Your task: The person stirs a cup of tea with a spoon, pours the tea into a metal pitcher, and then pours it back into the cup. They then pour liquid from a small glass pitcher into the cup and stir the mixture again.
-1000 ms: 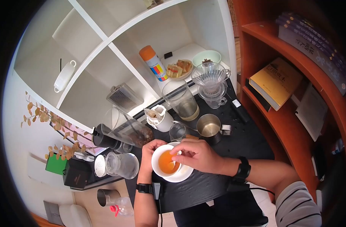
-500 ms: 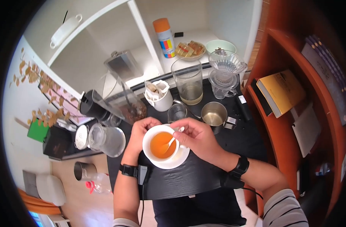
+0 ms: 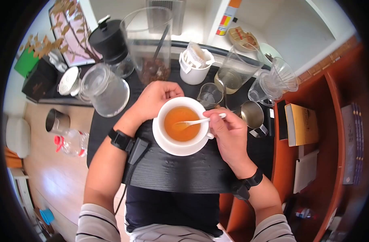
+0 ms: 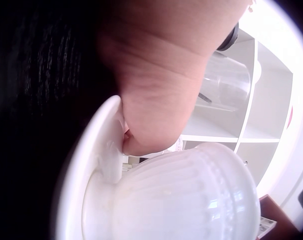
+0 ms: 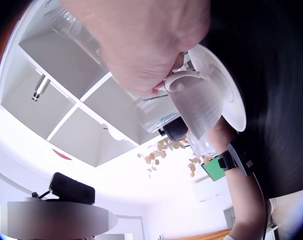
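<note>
A white cup [image 3: 161, 121] of orange-brown liquid [image 3: 180, 135] stands on a white saucer [image 3: 168, 148] at the middle of the black table. My right hand [image 3: 231, 137] pinches the handle of a white spoon [image 3: 194, 122] between thumb and index finger. The spoon's bowl dips into the liquid. Close below that thumb is the cup's handle [image 5: 184, 76]. My left hand [image 3: 157, 99] grips the saucer's far left edge, its fingers partly hidden behind the cup. In the left wrist view, the saucer rim [image 4: 111, 107] meets the hand beside the ribbed cup wall [image 4: 176, 200].
Behind the hands stand a white cup with a drip bag [image 3: 192, 74], a small glass pitcher [image 3: 210, 94], a metal mug [image 3: 253, 115] and a tall glass vessel [image 3: 146, 48]. A lidded glass jar [image 3: 105, 94] is at left; a glass dripper [image 3: 281, 76] at right. A wooden bookshelf [image 3: 279, 161] borders the right.
The head view has turned and come closer over the cup. The spoon's handle has swung round to point rightward. My right hand has moved from over the cup to its right side.
</note>
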The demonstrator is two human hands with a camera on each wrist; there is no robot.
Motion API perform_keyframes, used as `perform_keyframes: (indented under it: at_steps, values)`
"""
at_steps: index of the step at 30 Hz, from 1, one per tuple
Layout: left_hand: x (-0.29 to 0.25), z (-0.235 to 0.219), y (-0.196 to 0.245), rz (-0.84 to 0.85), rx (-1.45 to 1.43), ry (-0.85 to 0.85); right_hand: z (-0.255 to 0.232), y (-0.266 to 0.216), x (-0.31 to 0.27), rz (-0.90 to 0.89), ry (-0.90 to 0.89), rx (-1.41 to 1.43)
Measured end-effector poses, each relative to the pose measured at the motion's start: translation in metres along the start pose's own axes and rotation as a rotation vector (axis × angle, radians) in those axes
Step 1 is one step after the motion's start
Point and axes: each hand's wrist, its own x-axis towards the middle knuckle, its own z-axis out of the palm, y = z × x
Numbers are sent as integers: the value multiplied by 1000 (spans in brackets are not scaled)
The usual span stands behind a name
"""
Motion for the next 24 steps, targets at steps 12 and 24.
perform_keyframes:
  at_steps: [12,24]
  values:
    - [0,-2,3,75,138,2,2,1,-2,-350,98,-216]
    - [1,-1,-5,97,139,34,4,5,-6,-284,167,-142]
